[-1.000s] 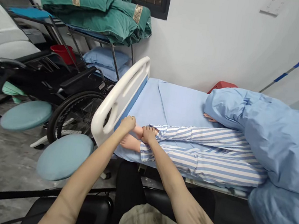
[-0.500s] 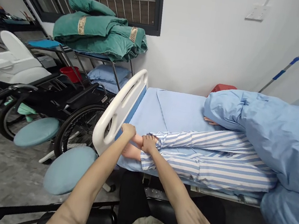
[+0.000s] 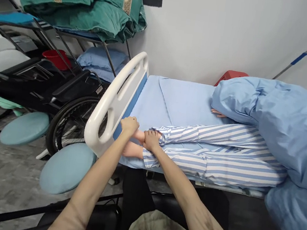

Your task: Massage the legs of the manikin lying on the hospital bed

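So, we hold one bare foot of a manikin (image 3: 139, 136) on a hospital bed (image 3: 179, 96).

Our left hand (image 3: 129, 125) curls shut over the toes, and our right hand (image 3: 151, 140) closes round the ankle at the striped pyjama cuff (image 3: 164, 136). The second foot (image 3: 132, 149) lies just below, near the white footboard (image 3: 105, 98); two round teal stools (image 3: 66, 168) stand beside it. No writing is legible.

The pyjamas (image 3: 217, 170) have blue-and-white stripes, beside a plain pale-blue quilt (image 3: 292, 132). Far left, green quilts (image 3: 72, 1) show a gold patterned band.
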